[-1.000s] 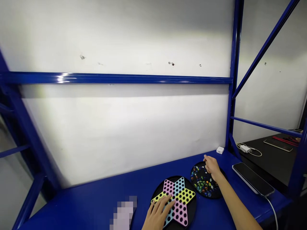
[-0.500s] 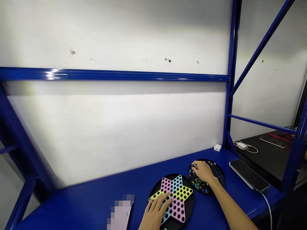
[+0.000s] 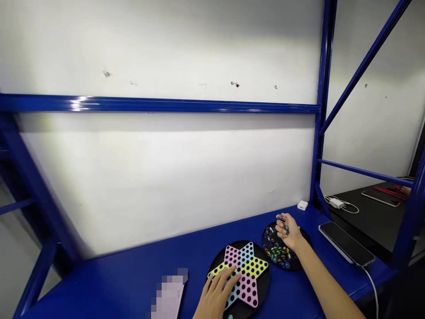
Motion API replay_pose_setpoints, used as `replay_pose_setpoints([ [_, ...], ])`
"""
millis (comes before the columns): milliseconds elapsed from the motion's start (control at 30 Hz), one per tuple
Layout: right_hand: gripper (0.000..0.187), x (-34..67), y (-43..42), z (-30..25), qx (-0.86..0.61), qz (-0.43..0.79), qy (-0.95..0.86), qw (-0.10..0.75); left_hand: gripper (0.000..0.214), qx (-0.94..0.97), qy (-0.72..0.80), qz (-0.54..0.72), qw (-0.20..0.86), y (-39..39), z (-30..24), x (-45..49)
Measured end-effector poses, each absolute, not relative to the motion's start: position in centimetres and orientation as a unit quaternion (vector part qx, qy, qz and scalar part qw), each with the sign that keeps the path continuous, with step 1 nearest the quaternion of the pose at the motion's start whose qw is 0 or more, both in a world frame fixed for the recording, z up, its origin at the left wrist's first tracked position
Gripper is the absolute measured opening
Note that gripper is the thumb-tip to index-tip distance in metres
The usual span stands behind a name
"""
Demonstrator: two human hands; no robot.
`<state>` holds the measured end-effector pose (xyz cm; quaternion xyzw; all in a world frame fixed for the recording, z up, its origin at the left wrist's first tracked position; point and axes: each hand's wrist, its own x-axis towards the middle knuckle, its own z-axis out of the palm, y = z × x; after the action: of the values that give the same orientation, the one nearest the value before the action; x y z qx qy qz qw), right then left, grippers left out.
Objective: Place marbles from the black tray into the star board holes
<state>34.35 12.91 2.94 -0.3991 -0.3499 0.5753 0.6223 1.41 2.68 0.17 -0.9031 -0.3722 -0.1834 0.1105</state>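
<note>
On the checkers board (image 3: 263, 283), left hand (image 3: 216, 296) rests; right hand (image 3: 289, 232) pinches marbles (image 3: 282, 222)

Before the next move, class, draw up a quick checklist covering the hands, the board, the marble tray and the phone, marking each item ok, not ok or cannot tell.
1. Left hand resting on star board: ok.
2. Right hand above tray, fingers curled: ok.
3. Marble held in Right hand: cannot tell, the fingers hide it.
4. Marbles lying inside tray: ok.
5. Phone apart from tray: ok.
</note>
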Motion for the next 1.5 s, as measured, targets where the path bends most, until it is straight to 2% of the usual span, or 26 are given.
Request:
replay_pose_setpoints([
  [67,0.035,34.7,12.5,3.2,-0.406,0.585,-0.348,0.609,0.085,-0.903,-0.380,-0.179,0.090,2.7,0.3,1.4],
  [200,0.041,33.9,10.8,2.9,-0.520,0.467,-0.503,0.508,0.082,-0.903,-0.396,-0.160,0.041,2.7,0.4,1.4],
  [300,0.037,32.7,8.8,2.8,-0.568,0.290,-0.678,0.366,0.082,-0.903,-0.395,-0.166,0.032,2.6,0.4,1.4],
  [400,0.032,31.7,6.9,3.2,-0.607,0.105,-0.771,0.161,0.083,-0.902,-0.392,-0.180,0.041,2.4,0.5,1.5],
  [467,0.038,31.2,6.1,3.4,-0.610,0.048,-0.788,0.065,0.084,-0.900,-0.392,-0.185,0.048,2.3,0.8,1.7],
  [567,0.042,30.8,5.7,3.6,-0.591,-0.001,-0.806,-0.006,0.084,-0.900,-0.390,-0.188,0.051,2.1,1.2,1.9],
  [733,0.032,30.3,5.5,3.5,-0.560,-0.049,-0.825,-0.060,0.084,-0.899,-0.397,-0.183,0.025,2.0,1.4,2.1],
  [1000,0.041,30.3,5.6,3.1,-0.529,-0.082,-0.840,-0.087,0.085,-0.885,-0.433,-0.165,-0.035,1.6,2.0,2.4],
  [1500,0.034,30.1,5.8,2.3,-0.541,-0.068,-0.835,-0.070,0.087,-0.898,-0.402,-0.176,0.032,2.1,1.2,2.0],
])
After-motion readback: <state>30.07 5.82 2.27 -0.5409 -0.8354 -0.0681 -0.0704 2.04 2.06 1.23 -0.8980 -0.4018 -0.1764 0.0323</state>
